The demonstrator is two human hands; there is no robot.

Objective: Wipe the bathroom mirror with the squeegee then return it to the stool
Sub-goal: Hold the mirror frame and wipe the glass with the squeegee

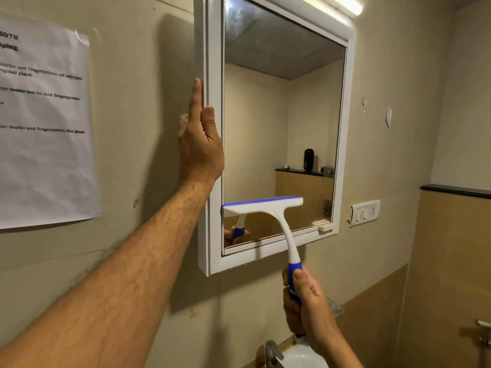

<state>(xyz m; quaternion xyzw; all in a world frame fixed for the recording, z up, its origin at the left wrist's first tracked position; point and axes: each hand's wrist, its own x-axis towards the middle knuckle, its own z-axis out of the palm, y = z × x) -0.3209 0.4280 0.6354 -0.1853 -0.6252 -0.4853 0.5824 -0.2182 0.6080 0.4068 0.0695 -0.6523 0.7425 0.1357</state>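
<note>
Nearest, at 8 o'clock: left forearm reaching up to the left hand [199, 144], fingers straight and flat against the outer left edge of the white frame [212, 75], steadying the cabinet. Lower, at 5 o'clock: right hand [305, 304], fingers and thumb curled round the blue grip of the squeegee [268, 208]. Blade level, low on the mirror [281, 115], left end touching the frame's inner edge, right end short of the right side, so an unwiped strip likely left there. Handle slanting down and right, crossing the bottom rail. Stool not in view.

Judged to be near the bottom of a downward stroke on the left part of the glass. To finish well: keep the blue edge flat and evenly pressed, hold the blade level, run it right down to the bottom rail without lifting early. Then restart at 12 o'clock, shifted toward 3 o'clock, overlapping the wiped band slightly. Left hand best kept on the frame, off the glass, to avoid fresh fingerprints. Basin and tap [272, 351] sit at 6 o'clock, below the gripping hand; mind the elbow on the downstroke.
</note>
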